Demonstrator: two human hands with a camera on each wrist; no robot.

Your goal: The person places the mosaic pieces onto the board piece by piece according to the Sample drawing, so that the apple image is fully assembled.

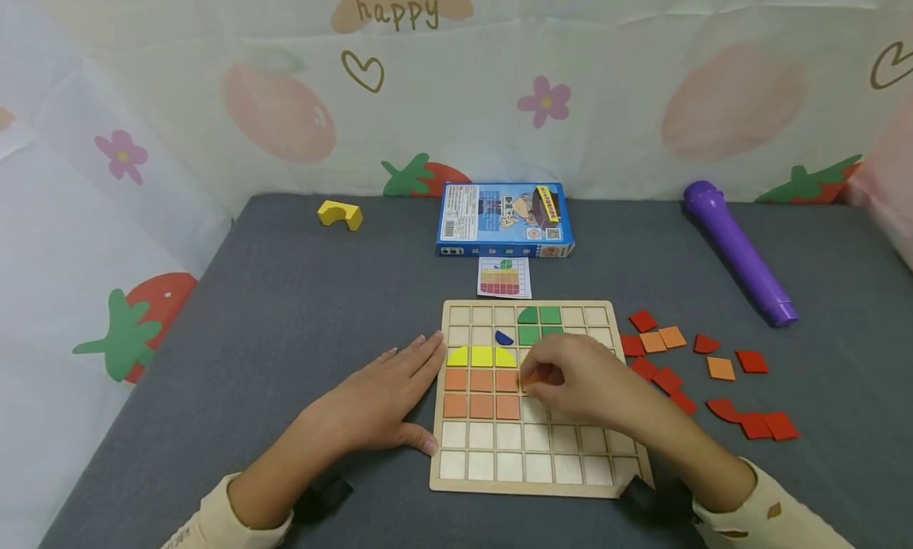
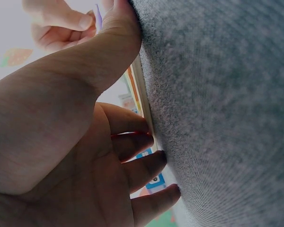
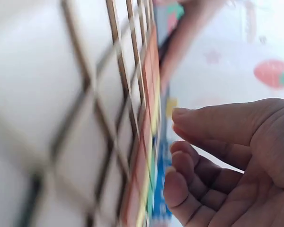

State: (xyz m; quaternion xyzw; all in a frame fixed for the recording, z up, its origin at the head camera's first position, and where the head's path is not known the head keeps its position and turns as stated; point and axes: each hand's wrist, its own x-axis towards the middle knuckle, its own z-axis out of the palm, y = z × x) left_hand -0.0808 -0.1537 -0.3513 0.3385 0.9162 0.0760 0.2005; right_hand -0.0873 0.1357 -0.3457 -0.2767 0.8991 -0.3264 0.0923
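A wooden grid board lies on the table with colored tiles in its upper cells. My left hand lies beside it, fingers and thumb spread along the left edge. In the left wrist view, the left fingers are extended against the board's side. My right hand is over the middle of the board, thumb and index finger together at an orange tile mostly hidden beneath them. Several orange tiles fill cells left of it, under yellow tiles; green tiles sit at the top. The right wrist view shows the right hand with curled fingers.
A blue half-round piece lies on the board. Loose red tiles and orange tiles are scattered to the right. Behind stand a pattern card, a blue box, a yellow block and a purple tube.
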